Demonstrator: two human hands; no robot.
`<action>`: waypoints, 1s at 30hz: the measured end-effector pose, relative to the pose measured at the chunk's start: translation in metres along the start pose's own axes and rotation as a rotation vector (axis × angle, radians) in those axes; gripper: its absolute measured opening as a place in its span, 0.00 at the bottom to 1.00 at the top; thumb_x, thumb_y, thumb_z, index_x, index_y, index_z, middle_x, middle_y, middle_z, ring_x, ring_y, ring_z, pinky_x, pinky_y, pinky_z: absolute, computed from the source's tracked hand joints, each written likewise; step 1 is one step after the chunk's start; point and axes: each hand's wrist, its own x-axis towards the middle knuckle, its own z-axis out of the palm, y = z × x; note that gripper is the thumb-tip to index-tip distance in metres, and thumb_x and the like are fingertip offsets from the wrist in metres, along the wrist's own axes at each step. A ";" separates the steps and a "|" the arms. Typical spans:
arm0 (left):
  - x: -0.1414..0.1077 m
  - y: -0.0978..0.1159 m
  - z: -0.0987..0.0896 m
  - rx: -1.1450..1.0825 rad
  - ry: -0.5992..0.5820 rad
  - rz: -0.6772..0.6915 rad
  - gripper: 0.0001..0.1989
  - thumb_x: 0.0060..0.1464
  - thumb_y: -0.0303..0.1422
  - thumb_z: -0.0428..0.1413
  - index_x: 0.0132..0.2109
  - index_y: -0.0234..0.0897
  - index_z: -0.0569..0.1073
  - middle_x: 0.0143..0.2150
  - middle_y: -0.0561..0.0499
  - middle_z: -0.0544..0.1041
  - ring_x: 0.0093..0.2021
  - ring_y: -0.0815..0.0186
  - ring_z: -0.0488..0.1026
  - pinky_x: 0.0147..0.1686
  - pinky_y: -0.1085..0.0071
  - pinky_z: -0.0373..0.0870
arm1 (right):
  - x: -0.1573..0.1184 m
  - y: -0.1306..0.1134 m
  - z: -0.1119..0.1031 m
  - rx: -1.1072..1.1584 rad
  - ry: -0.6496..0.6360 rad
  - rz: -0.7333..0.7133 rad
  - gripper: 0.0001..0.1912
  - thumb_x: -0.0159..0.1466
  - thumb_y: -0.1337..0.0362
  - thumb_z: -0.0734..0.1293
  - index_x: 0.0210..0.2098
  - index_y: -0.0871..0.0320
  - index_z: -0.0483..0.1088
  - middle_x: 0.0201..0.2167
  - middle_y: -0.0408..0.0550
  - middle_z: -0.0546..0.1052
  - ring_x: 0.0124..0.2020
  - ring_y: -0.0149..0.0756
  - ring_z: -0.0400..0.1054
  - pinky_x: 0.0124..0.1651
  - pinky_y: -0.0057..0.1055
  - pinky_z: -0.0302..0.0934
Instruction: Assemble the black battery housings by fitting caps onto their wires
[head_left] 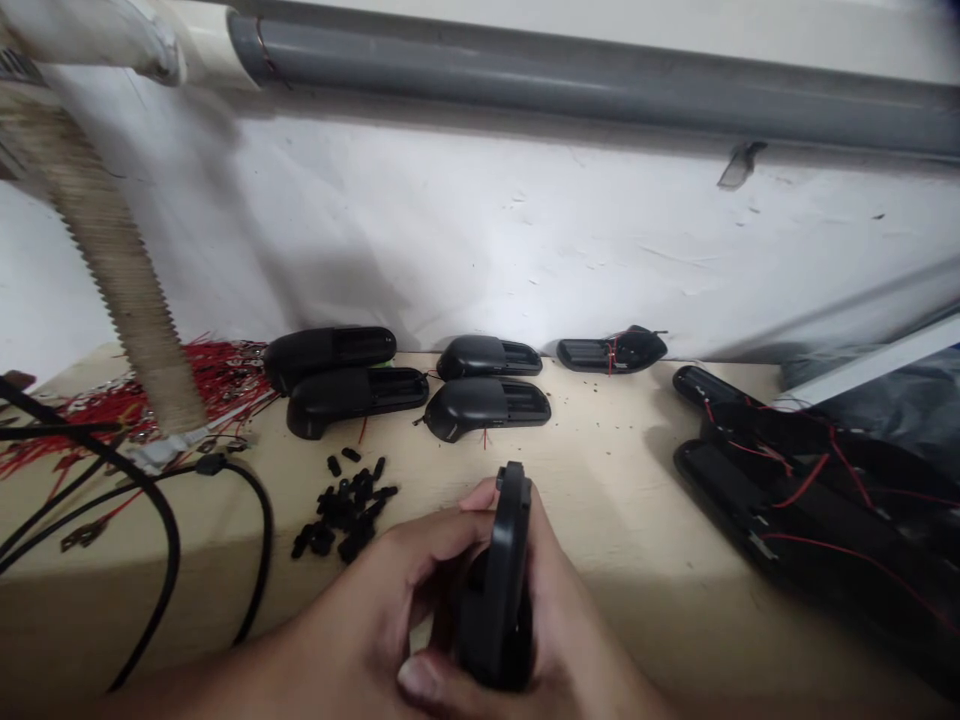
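A black plastic housing [504,580] is held on edge between both hands at the bottom centre. My left hand [420,570] wraps around its left side, the thumb low down near the housing. My right hand [559,610] presses along its right side; most of those fingers are hidden. Beyond the hands, black housings [487,405] lie along the wall side of the table, several in all. Small black parts [349,510] are heaped to the left of my left hand.
Red wires [210,385] pile up at the left behind a ribbed hose [127,270] and looping black cables [262,540]. More black housings with red wires [810,500] are stacked at the right. A grey pipe [585,85] crosses the wall.
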 end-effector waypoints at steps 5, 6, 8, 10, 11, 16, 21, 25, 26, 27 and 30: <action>0.005 0.014 0.010 0.073 0.026 0.016 0.38 0.43 0.39 0.78 0.63 0.50 0.79 0.47 0.48 0.82 0.62 0.47 0.76 0.68 0.52 0.71 | 0.002 -0.002 0.005 0.047 -0.038 0.016 0.40 0.46 0.73 0.87 0.52 0.52 0.66 0.40 0.45 0.83 0.41 0.39 0.81 0.44 0.32 0.75; 0.005 0.019 0.014 0.086 0.027 0.016 0.39 0.44 0.40 0.78 0.64 0.49 0.78 0.47 0.47 0.82 0.62 0.47 0.76 0.69 0.51 0.70 | 0.001 -0.004 0.006 0.046 -0.023 0.028 0.41 0.46 0.72 0.87 0.52 0.52 0.66 0.41 0.45 0.83 0.41 0.39 0.81 0.44 0.31 0.75; 0.004 0.027 0.020 0.099 0.017 0.042 0.38 0.48 0.45 0.76 0.66 0.49 0.77 0.50 0.46 0.82 0.62 0.47 0.76 0.69 0.50 0.70 | 0.000 -0.005 0.006 0.050 0.021 0.029 0.43 0.44 0.70 0.88 0.53 0.51 0.66 0.39 0.44 0.82 0.40 0.38 0.80 0.42 0.30 0.74; 0.004 0.030 0.022 0.132 0.018 0.126 0.38 0.52 0.50 0.73 0.67 0.52 0.75 0.60 0.44 0.79 0.65 0.46 0.74 0.69 0.49 0.69 | -0.003 -0.006 0.004 0.053 0.035 0.008 0.44 0.45 0.63 0.88 0.55 0.50 0.65 0.36 0.42 0.80 0.35 0.36 0.78 0.37 0.30 0.73; 0.004 0.030 0.022 0.176 0.043 0.176 0.37 0.54 0.52 0.72 0.68 0.54 0.74 0.65 0.43 0.75 0.68 0.45 0.71 0.70 0.49 0.69 | -0.005 -0.007 0.002 0.035 0.034 -0.013 0.42 0.48 0.59 0.87 0.55 0.50 0.65 0.34 0.41 0.78 0.32 0.35 0.76 0.35 0.29 0.72; -0.001 0.021 0.010 0.569 0.164 0.299 0.41 0.49 0.54 0.74 0.68 0.60 0.72 0.65 0.47 0.74 0.66 0.45 0.72 0.65 0.50 0.76 | -0.014 -0.011 -0.008 -0.210 0.204 -0.246 0.30 0.58 0.47 0.82 0.52 0.49 0.69 0.44 0.49 0.78 0.46 0.45 0.76 0.48 0.39 0.74; -0.006 0.013 0.016 0.620 0.192 0.204 0.43 0.55 0.39 0.72 0.73 0.65 0.64 0.75 0.51 0.70 0.71 0.43 0.72 0.70 0.49 0.73 | -0.015 -0.011 -0.009 -0.209 0.272 -0.288 0.35 0.58 0.43 0.80 0.58 0.45 0.67 0.58 0.53 0.76 0.54 0.50 0.76 0.55 0.44 0.74; -0.005 0.011 0.020 0.440 0.126 0.240 0.35 0.62 0.37 0.68 0.71 0.66 0.68 0.77 0.55 0.67 0.76 0.47 0.65 0.74 0.50 0.67 | -0.008 -0.007 -0.009 -0.267 0.204 -0.230 0.39 0.55 0.42 0.82 0.59 0.48 0.69 0.53 0.55 0.77 0.55 0.54 0.74 0.57 0.47 0.72; -0.005 0.012 0.019 0.428 0.198 0.246 0.34 0.62 0.38 0.67 0.71 0.66 0.67 0.76 0.55 0.68 0.75 0.49 0.68 0.73 0.52 0.69 | -0.005 -0.006 -0.010 -0.272 0.208 -0.257 0.39 0.55 0.40 0.81 0.59 0.48 0.69 0.52 0.54 0.77 0.54 0.53 0.74 0.57 0.47 0.72; -0.003 0.014 0.017 0.438 0.305 0.252 0.33 0.63 0.40 0.66 0.70 0.66 0.67 0.74 0.55 0.71 0.73 0.52 0.71 0.71 0.54 0.71 | -0.004 -0.004 -0.012 -0.270 0.220 -0.289 0.38 0.56 0.38 0.80 0.58 0.48 0.70 0.52 0.54 0.77 0.54 0.52 0.73 0.57 0.47 0.71; 0.004 0.032 0.009 0.573 0.545 0.286 0.28 0.64 0.44 0.65 0.68 0.62 0.69 0.67 0.52 0.78 0.63 0.55 0.79 0.63 0.58 0.80 | -0.003 0.001 -0.021 -0.289 0.294 -0.373 0.23 0.69 0.39 0.69 0.50 0.49 0.69 0.47 0.50 0.75 0.50 0.44 0.73 0.53 0.39 0.71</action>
